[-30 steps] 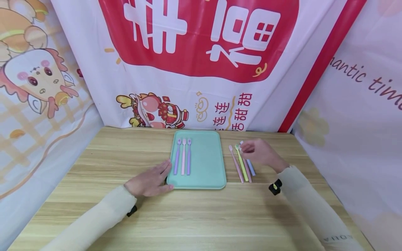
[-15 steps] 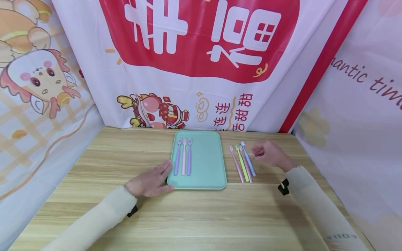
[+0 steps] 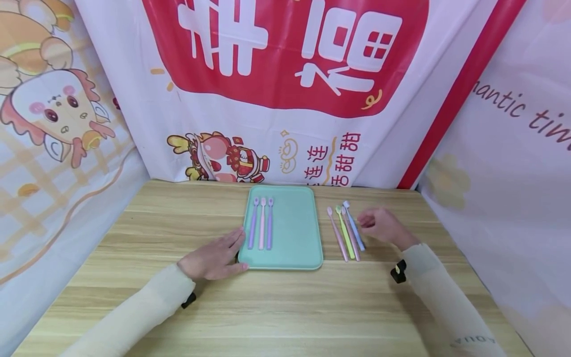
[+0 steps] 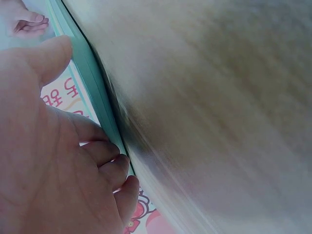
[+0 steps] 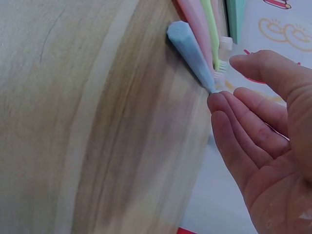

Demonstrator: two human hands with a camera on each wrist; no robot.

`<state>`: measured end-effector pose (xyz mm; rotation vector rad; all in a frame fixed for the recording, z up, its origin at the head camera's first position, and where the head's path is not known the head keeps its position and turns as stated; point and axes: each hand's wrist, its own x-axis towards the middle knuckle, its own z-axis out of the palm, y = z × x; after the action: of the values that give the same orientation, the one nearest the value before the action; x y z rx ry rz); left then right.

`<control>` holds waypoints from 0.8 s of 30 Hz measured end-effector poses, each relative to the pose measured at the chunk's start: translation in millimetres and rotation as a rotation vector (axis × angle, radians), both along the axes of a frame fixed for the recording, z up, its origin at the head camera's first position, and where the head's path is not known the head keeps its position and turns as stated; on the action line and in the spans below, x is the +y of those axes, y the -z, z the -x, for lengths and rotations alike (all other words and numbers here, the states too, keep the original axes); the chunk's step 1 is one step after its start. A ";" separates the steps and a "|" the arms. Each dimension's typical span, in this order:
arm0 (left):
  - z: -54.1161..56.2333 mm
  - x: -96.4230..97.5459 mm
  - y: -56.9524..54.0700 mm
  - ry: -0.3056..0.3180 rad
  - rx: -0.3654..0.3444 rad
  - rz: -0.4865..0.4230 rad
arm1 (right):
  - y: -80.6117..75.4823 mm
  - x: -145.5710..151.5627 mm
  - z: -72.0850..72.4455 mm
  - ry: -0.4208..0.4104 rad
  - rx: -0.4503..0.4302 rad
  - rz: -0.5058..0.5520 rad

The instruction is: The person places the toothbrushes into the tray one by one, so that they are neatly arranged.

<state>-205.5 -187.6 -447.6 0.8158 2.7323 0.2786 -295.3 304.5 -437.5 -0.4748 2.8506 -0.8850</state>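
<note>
On the left part of a pale green tray (image 3: 292,233) lie a purple toothbrush (image 3: 252,228), a pink toothbrush (image 3: 262,229) and another purple one, side by side. My left hand (image 3: 213,257) rests against the tray's left edge, thumb at the near left corner. Right of the tray, a pink toothbrush (image 3: 337,237), a yellow-green toothbrush (image 3: 345,235), a second pink one and a blue toothbrush (image 3: 356,230) lie close together on the table. Just right of the blue one hovers my right hand (image 3: 384,227), fingers bent and thumb apart, holding nothing; its fingertips are near the blue toothbrush (image 5: 190,51) in the right wrist view.
The wooden table (image 3: 285,312) ends at the back against a printed red and white cloth (image 3: 276,99). Similar printed cloths hang at the left and right sides. Black wrist cameras sit under both sleeves.
My right hand has drawn back to the right from above the toothbrushes, then shifted slightly down, uncovering the blue toothbrush's head. My left hand and the toothbrushes stay put.
</note>
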 end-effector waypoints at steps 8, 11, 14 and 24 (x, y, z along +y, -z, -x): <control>-0.9 0.2 -1.0 -0.003 0.000 0.005 | 16.3 3.2 0.6 0.036 -0.013 0.011; -1.0 0.5 -1.0 -0.001 -0.002 0.002 | 23.0 4.0 1.6 0.046 -0.002 0.004; -0.9 0.6 -0.6 -0.001 -0.002 0.003 | 26.0 3.6 2.9 0.053 -0.005 -0.004; -0.7 1.0 -0.7 -0.004 -0.001 0.002 | 22.6 -1.9 5.7 0.113 -0.079 -0.033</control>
<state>-204.8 -186.6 -446.9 0.8095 2.7336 0.2770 -301.0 302.6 -460.1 -0.2720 2.8385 -0.8532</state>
